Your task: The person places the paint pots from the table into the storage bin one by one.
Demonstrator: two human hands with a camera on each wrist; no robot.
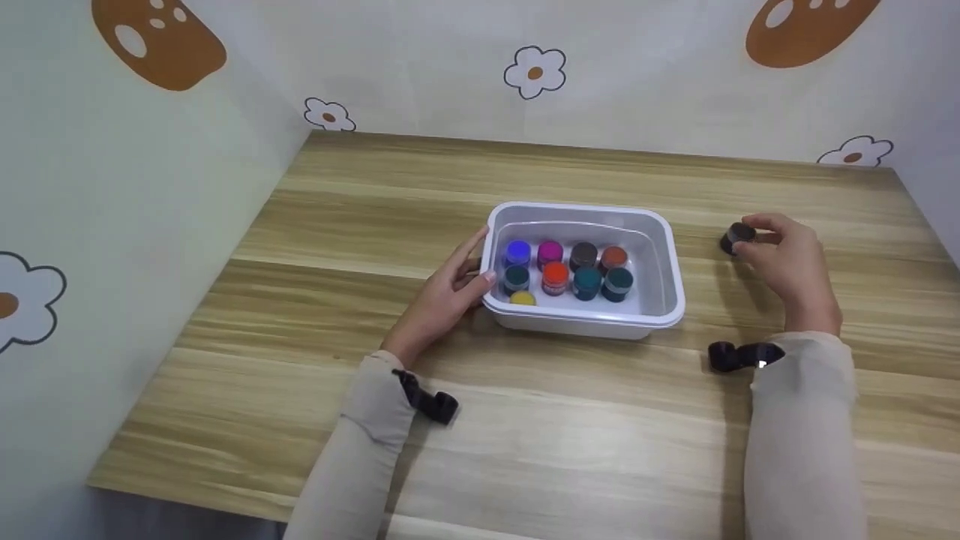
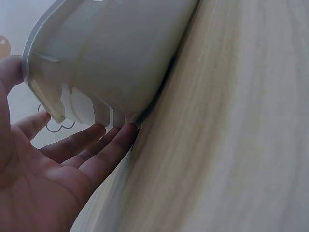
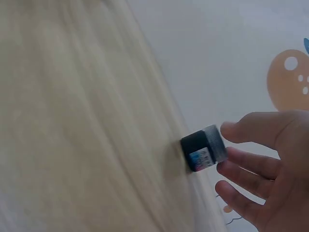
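Note:
A white plastic tub (image 1: 585,322) stands on the table with several small paint jars inside, among them a blue one (image 1: 518,253), a magenta one (image 1: 550,255) and an orange-red one (image 1: 555,277). My left hand (image 1: 446,296) holds the tub's left side, its thumb at the rim and its fingers along the outer wall (image 2: 116,58). To the right of the tub, my right hand (image 1: 791,259) pinches a dark paint jar (image 1: 738,238) near its lid. In the right wrist view this jar (image 3: 203,147) shows a small coloured label, its base close to the table.
Wood-grain table (image 1: 570,435) lies beneath everything, its far edge meeting a wall (image 1: 420,82) printed with flowers and brown shapes. Another wall (image 1: 150,187) runs along the left. A black wrist-worn device (image 1: 427,397) sits on the left sleeve, and another (image 1: 739,356) on the right.

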